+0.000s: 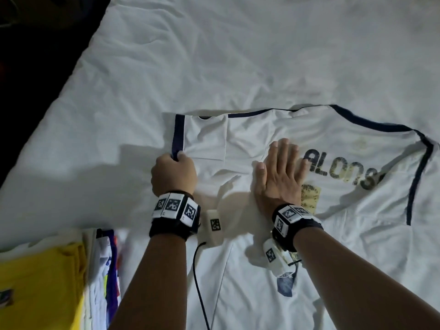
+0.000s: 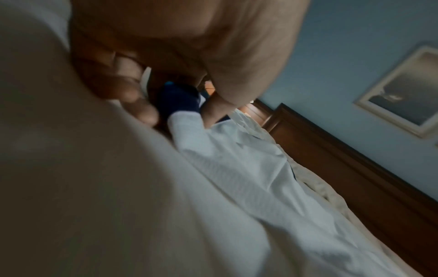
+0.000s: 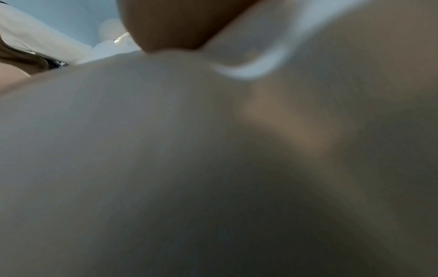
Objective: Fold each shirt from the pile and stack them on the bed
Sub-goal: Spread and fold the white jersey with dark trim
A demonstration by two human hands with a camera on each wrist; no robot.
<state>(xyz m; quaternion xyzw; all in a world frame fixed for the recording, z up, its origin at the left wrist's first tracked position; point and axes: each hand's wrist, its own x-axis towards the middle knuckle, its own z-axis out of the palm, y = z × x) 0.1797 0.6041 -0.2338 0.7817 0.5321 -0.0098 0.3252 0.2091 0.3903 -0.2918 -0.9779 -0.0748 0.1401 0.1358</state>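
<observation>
A white jersey [image 1: 333, 210] with navy trim and worn dark lettering lies back-up across the bed. Its left sleeve [image 1: 204, 136] is folded inward over the body. My left hand [image 1: 175, 170] grips the navy cuff of that sleeve at its near corner; in the left wrist view the fingers [image 2: 140, 105] and thumb pinch the navy cuff [image 2: 177, 101]. My right hand [image 1: 278, 172] lies flat with straight fingers, pressing the jersey beside the lettering. The right wrist view is filled by blurred white jersey cloth [image 3: 166, 150] with only my palm's edge [image 3: 170, 24] showing.
The bed's white sheet [image 1: 190, 55] spreads far and left of the jersey. A stack of clothes with a yellow shirt [image 1: 40, 289] on top sits at the near left. The bed edge and dark floor [image 1: 35, 44] lie at the far left. A wooden headboard [image 2: 355, 159] shows.
</observation>
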